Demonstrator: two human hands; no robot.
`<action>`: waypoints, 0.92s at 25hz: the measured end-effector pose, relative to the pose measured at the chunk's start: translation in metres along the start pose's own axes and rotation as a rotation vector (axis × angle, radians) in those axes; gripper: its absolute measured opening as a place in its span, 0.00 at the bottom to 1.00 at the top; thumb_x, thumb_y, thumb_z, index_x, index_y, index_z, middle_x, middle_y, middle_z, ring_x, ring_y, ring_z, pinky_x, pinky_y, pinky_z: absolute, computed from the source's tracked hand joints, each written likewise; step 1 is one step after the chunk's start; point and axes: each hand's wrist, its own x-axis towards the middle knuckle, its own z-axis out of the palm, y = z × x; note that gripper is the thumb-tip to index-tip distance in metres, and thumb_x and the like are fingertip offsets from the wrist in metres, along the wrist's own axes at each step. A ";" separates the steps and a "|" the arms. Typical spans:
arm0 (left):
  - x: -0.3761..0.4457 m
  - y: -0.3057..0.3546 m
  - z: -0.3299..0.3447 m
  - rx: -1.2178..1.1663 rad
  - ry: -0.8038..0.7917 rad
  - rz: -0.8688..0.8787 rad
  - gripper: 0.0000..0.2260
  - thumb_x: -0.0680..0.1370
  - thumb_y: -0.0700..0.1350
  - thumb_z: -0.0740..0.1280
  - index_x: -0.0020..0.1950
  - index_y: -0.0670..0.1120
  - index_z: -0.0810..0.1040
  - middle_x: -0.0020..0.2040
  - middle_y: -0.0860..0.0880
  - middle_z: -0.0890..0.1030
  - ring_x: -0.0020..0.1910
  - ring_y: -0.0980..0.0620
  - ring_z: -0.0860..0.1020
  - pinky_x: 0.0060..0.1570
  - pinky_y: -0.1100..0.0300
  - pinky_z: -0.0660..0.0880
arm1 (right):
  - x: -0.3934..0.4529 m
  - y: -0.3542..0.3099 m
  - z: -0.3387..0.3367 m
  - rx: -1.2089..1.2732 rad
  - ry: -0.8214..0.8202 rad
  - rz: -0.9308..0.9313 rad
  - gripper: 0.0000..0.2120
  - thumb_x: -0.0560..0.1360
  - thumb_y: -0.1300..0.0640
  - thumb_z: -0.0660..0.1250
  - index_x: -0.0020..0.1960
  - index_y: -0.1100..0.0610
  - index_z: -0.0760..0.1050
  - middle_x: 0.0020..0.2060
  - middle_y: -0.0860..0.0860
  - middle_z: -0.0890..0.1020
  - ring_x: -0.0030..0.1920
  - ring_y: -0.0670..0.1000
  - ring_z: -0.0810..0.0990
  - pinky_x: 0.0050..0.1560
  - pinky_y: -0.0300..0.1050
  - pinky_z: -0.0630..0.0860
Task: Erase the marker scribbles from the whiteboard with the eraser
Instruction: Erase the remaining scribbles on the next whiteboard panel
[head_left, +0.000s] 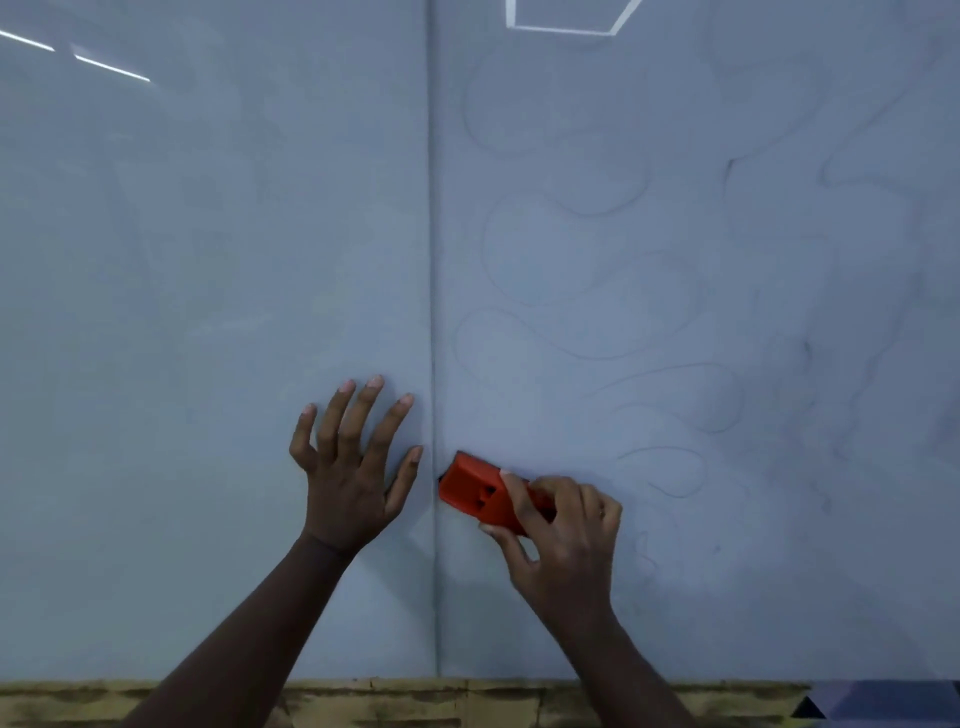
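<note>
Grey-white whiteboard (208, 260) fills view; vertical seam (432, 312) splits it. Faint looping marker scribbles (597, 312) lie right of seam, above and right of hands. Left hand (353, 467) spread flat on board, just left of seam, holding nothing. Right hand (561, 530) grips orange eraser (480, 493), face against board just right of seam, long axis slanting up-left. Judgement: next strokes go up-right.

The single head-worn view looks forward and down from close range onto the whiteboard (208, 260), which fills nearly the whole frame, its vertical seam (432, 260) running from 12 toward 6 o'clock just left of centre. Both forearms enter from the 6 o'clock edge, where a wooden strip (363, 701) runs along the bottom. No second view overlaps it.
</note>
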 end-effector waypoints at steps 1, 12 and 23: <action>0.013 -0.003 -0.002 -0.002 0.022 0.012 0.25 0.82 0.54 0.68 0.78 0.50 0.71 0.79 0.45 0.67 0.79 0.43 0.65 0.74 0.41 0.58 | 0.021 0.006 -0.008 -0.005 0.053 0.011 0.24 0.72 0.40 0.78 0.63 0.51 0.84 0.49 0.54 0.81 0.46 0.59 0.79 0.50 0.54 0.67; 0.100 -0.028 -0.011 0.072 0.012 -0.009 0.30 0.86 0.56 0.62 0.86 0.48 0.60 0.85 0.41 0.60 0.85 0.38 0.57 0.78 0.33 0.57 | 0.103 0.021 -0.037 0.280 0.347 0.320 0.29 0.73 0.48 0.78 0.71 0.55 0.77 0.49 0.52 0.70 0.49 0.53 0.70 0.53 0.39 0.70; 0.103 -0.029 -0.015 0.059 -0.025 0.002 0.30 0.86 0.57 0.59 0.86 0.49 0.58 0.86 0.42 0.58 0.85 0.39 0.56 0.79 0.34 0.54 | 0.126 0.007 -0.047 0.023 0.123 -0.072 0.28 0.70 0.41 0.77 0.68 0.48 0.80 0.46 0.52 0.76 0.45 0.57 0.76 0.50 0.53 0.65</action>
